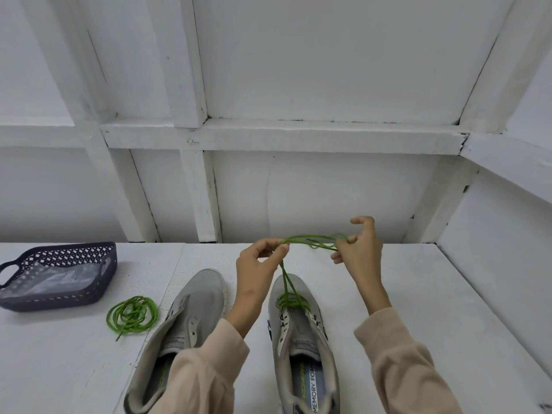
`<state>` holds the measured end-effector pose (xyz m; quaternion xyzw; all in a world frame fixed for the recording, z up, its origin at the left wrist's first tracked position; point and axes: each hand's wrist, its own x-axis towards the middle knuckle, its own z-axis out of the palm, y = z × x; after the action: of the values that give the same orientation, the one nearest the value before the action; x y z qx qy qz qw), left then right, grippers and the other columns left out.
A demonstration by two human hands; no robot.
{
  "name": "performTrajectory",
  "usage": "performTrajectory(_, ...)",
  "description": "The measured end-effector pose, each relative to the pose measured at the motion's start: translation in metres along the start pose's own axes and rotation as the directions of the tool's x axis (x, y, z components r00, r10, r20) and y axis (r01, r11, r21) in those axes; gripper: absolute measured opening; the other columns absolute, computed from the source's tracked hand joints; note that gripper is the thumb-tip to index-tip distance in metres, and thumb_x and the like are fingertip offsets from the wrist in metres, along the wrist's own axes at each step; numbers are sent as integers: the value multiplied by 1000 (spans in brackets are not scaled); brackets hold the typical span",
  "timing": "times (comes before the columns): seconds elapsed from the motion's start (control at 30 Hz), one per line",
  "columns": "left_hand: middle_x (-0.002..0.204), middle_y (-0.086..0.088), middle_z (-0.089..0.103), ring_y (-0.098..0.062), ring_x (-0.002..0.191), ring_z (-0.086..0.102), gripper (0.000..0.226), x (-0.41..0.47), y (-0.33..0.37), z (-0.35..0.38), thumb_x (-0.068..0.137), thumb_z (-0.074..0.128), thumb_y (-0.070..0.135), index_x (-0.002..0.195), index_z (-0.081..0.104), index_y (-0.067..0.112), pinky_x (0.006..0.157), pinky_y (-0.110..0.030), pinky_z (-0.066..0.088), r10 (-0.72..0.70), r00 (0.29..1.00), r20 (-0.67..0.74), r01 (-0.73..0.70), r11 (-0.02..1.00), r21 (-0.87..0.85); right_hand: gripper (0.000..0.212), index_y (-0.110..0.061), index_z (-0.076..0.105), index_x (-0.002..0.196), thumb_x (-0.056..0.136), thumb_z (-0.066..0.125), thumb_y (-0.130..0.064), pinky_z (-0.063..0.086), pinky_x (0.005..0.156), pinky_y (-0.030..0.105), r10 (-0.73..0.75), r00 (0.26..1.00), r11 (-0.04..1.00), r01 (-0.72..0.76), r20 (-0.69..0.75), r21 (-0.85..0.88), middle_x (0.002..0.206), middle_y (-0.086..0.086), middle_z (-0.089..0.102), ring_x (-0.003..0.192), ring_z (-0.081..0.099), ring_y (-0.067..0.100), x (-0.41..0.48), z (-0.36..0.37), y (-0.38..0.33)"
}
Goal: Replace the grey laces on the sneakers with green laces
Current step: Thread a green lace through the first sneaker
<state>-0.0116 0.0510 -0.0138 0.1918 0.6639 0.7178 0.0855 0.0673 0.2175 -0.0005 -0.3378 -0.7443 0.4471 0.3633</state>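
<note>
Both hands hold a green lace up above a grey sneaker.

The left hand, at 6 o'clock from the frame's middle, is raised with its wrist bent, and its thumb and fingertips pinch the green lace. The right hand, at 4 o'clock, pinches the same lace's loose strands between thumb and middle fingers, with the index finger curled up and free. Between the hands the lace runs in slack, thin loops. From the left hand two strands drop to the laced sneaker at 5 o'clock and cross through the eyelets nearest the toe; the upper eyelets are bare. A second, unlaced sneaker lies beside it at 7 o'clock. On the white table a coiled spare lace lies at 8 o'clock, near a dark basket at 9 o'clock.
</note>
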Motion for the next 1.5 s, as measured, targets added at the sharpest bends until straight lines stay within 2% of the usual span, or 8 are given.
performTrajectory(0.3,71,7,57,-3,59,43,11,2,-6,-11,90,65,8,82,69,14,55,-23,34,-184,976,-119,152,959,-239,19,-4,58,102,85,58,5,56,53,31,327,929,944,-314,-174,100,82,20,65,51,63,25,28,-31,75)
performTrajectory(0.5,72,9,59,-7,67,48,8,5,-10,-14,91,64,10,86,70,14,62,-23,42,-184,970,-160,143,961,-237,18,1,55,77,85,56,16,54,90,42,677,734,511,-407,-63,757,70,15,58,60,58,24,40,-56,108)
performTrajectory(0.6,74,9,59,-7,69,49,8,4,-13,-13,91,64,12,87,69,15,64,-24,42,-193,967,-168,152,961,-230,17,1,53,74,89,58,8,55,91,41,726,685,368,-324,-53,872,49,7,61,54,61,19,38,-64,119)
performTrajectory(0.7,75,7,58,-8,68,49,7,6,-14,-13,92,63,12,88,69,15,62,-24,42,-205,967,-149,170,961,-219,8,4,53,91,91,50,11,54,93,45,713,695,344,-234,-91,909,65,13,59,60,60,23,39,-63,124)
performTrajectory(0.83,79,4,59,-8,68,50,5,9,-14,-14,92,65,13,92,70,13,62,-25,46,-227,970,-85,206,957,-203,56,-14,25,140,94,39,12,56,79,39,591,802,477,-264,-84,838,93,19,57,68,62,27,39,-56,103)
performTrajectory(1.03,87,1,65,-9,74,59,9,7,-18,-10,91,66,15,98,71,13,65,-23,52,-225,974,2,222,962,-157,18,-4,63,104,101,46,-10,32,38,16,166,975,897,-213,150,388,77,12,60,39,49,10,23,-42,58)
performTrajectory(1.23,86,1,66,-8,67,61,10,0,-22,-4,91,66,13,100,71,11,58,-22,52,-206,975,81,212,975,-62,12,-12,77,90,90,65,-8,34,49,19,-32,729,999,-3,683,51,82,10,75,43,47,12,-15,-31,30)
performTrajectory(1.5,98,-12,66,-20,56,66,6,-13,-28,-2,88,69,8,93,69,9,55,-29,56,-197,960,200,180,979,97,2,-7,74,79,80,74,-6,45,55,23,-9,549,991,116,836,-66,70,7,72,47,54,16,-37,-25,28)
